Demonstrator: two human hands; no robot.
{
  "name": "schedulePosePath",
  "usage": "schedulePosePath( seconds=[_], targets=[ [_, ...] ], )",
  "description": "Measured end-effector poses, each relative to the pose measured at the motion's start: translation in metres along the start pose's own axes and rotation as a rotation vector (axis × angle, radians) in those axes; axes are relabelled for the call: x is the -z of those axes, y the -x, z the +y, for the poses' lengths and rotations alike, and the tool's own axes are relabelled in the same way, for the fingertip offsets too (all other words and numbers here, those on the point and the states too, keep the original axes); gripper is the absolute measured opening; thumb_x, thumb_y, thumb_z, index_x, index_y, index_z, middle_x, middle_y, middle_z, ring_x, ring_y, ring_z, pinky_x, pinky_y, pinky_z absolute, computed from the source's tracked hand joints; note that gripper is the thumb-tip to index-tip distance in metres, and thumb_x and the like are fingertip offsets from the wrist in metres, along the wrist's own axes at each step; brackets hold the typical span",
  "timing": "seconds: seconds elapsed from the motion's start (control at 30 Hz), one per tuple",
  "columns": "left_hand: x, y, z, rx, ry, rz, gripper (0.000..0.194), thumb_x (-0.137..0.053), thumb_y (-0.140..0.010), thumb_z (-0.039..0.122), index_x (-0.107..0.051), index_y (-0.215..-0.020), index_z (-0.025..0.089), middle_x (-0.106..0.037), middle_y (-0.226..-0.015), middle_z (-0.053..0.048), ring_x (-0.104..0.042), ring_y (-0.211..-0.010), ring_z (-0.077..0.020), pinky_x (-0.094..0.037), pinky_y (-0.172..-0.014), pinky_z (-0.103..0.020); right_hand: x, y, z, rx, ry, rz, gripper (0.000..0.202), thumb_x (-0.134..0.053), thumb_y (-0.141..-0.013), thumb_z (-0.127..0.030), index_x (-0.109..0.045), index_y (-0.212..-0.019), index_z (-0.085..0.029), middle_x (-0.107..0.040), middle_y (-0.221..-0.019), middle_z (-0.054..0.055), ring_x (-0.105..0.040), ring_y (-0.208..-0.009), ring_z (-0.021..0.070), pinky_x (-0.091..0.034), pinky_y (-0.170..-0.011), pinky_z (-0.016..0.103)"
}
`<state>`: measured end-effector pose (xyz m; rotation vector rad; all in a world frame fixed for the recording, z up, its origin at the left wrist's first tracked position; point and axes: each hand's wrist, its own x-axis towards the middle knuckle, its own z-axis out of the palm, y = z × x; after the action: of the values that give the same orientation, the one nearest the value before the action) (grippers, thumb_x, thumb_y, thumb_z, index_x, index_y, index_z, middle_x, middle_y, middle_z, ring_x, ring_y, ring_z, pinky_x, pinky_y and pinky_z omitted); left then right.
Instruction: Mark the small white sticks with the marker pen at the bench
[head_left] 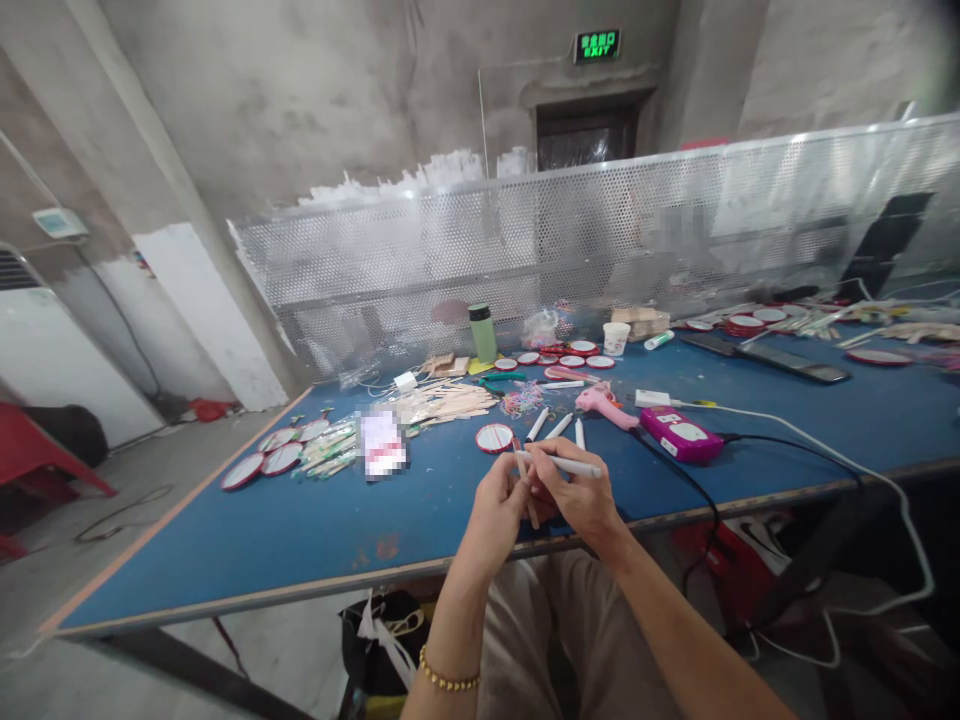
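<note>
My left hand [495, 508] is closed on a thin flat wooden stick [534, 514], held slanting near the table's front edge. In my right hand [583, 505] is a white marker pen [576, 466], its tip end meeting the upper part of the stick. Whether the tip touches the wood is too small to tell. Just beyond my hands lies a round white disc [493, 437] with a red rim. White pens [559, 426] lie on the blue table a little farther off, beside a heap of coloured rubber bands [525, 399].
Wooden sticks [457, 402] and red-rimmed discs [282, 458] lie to the left. A green bottle [482, 335] and paper cup [616, 338] stand near the perforated metal screen [420, 250]. Rightward are a pink corded tool [604, 406], a purple box [681, 436] and white cables.
</note>
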<state>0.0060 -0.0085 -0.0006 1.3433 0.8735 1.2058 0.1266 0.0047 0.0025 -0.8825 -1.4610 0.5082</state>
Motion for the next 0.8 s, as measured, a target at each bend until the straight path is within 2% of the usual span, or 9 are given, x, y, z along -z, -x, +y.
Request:
schedulePosePath(
  seconds=[0.3, 0.8],
  targets=[
    [-0.0009, 0.0014, 0.0024, 0.007, 0.002, -0.007, 0.038, -0.065, -0.078, 0.05, -0.053, -0.093, 0.017, -0.059, -0.062, 0.003, -0.059, -0.051, -0.012, -0.048, -0.05, -0.023, 0.0015, 0.0018, -0.0012, -0.034, -0.022, 0.022, 0.022, -0.055, -0.085, -0.034, -0.07, -0.077, -0.019, -0.069, -0.064, 0.001, -0.06, -0.05, 0.0128, -0.049, -0.049, 0.022],
    [-0.0005, 0.0004, 0.0014, -0.006, -0.025, -0.01, 0.039, -0.064, -0.078, 0.05, -0.052, -0.096, 0.017, -0.057, -0.059, 0.005, -0.055, -0.047, -0.0105, -0.046, -0.048, -0.023, 0.0004, 0.0001, -0.0025, 0.02, 0.005, 0.014, 0.021, -0.055, -0.084, -0.031, -0.07, -0.076, -0.019, -0.069, -0.065, 0.002, -0.064, -0.058, 0.0143, -0.052, -0.057, 0.023]
  ],
)
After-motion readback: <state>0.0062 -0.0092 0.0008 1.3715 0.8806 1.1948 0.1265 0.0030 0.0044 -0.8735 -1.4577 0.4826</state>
